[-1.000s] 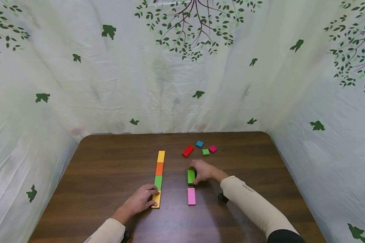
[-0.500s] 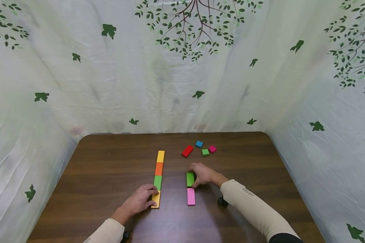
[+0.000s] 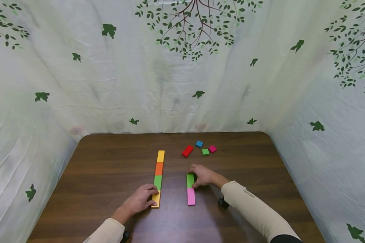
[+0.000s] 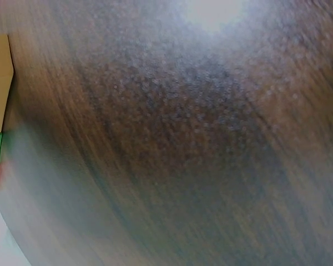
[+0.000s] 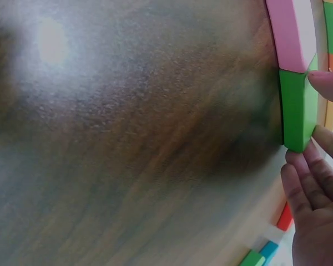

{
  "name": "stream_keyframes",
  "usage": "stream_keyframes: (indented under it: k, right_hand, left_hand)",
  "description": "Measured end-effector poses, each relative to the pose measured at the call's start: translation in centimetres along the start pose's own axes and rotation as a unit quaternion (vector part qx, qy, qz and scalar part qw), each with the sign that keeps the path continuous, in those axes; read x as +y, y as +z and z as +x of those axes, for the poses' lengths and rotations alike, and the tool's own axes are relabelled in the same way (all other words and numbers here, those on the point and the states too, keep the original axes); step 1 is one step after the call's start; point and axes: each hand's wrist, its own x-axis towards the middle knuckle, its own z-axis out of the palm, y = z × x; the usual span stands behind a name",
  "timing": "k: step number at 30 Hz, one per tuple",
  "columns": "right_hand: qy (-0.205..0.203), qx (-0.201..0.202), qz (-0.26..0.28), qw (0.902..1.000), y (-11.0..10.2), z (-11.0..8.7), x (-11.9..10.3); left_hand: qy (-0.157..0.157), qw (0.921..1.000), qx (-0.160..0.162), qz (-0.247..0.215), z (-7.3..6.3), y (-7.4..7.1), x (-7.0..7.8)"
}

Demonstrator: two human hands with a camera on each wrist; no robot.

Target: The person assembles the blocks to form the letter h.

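Two rows of flat wooden blocks lie on the table. In the head view the left row runs away from me: a near yellow block (image 3: 158,199), a green block (image 3: 157,182), an orange block (image 3: 159,168) and a far yellow block (image 3: 161,156). My left hand (image 3: 139,199) grips the near yellow block between thumb and fingers; the left wrist view does not show that hand. On the right, a green block (image 3: 190,181) touches the far end of a pink block (image 3: 191,197). My right hand (image 3: 203,176) holds this green block, thumb near the joint, fingers toward its far end.
Beyond the right hand lie a red block (image 3: 187,151), a small blue block (image 3: 199,144), a small green block (image 3: 205,152) and a small magenta block (image 3: 212,149). A leaf-printed white curtain (image 3: 170,101) surrounds the brown table (image 3: 109,162).
My right hand has drawn the green block nearer to me, closing the gap to the pink block, so their ends meet. The left hand has stayed at the near yellow block.
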Motion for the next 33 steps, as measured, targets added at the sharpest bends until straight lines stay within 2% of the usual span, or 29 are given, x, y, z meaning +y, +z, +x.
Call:
stream_keyframes:
  k: [11,26,33]
  right_hand:
    - [-0.025,0.018,0.005,0.9995,0.51,-0.13,0.3]
    - [-0.005,0.004,0.02,0.9998,0.67,-0.54,0.04]
    - [-0.038,0.033,0.039,0.998,0.07,-0.34,0.9]
  left_hand:
    - [-0.02,0.9995,-0.025,-0.007,0.07,-0.35,-0.04]
    - [-0.02,0.9994,-0.025,-0.01,-0.07,-0.09,-0.06]
    - [-0.017,0.9997,-0.014,-0.009,-0.01,-0.1,0.05]
